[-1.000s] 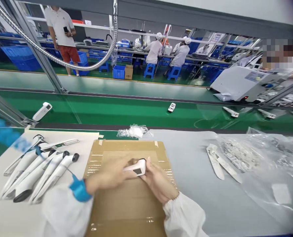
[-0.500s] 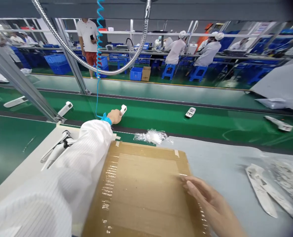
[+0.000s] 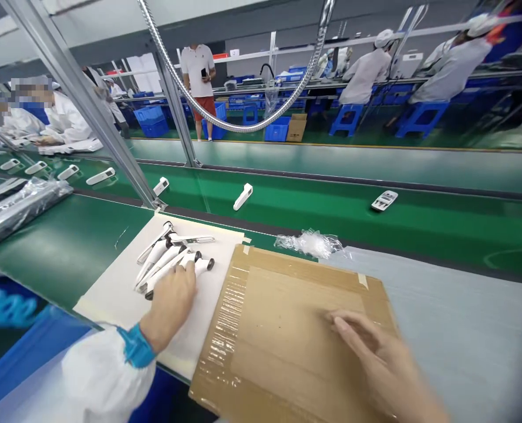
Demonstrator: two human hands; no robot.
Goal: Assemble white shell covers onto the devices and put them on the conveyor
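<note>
our left hand (image 3: 169, 305) has come back from the belt onto glossy white plastic handsets (image 3: 159, 261) at the cardboard's 9 o'clock, grip unclear; our right hand (image 3: 370, 352) lies open on the taped cardboard sheet (image 3: 296, 346).

White plastic handheld devices (image 3: 157, 258) partly hidden under the left hand (image 3: 170, 305).
Their number can't be told; the right hand (image 3: 375, 358) runs off the lower edge, the coiled blue cord (image 3: 5, 305) is blurred, and markings on the white handset (image 3: 384, 201) on the green conveyor belt (image 3: 313, 220) are too small to read.
</note>
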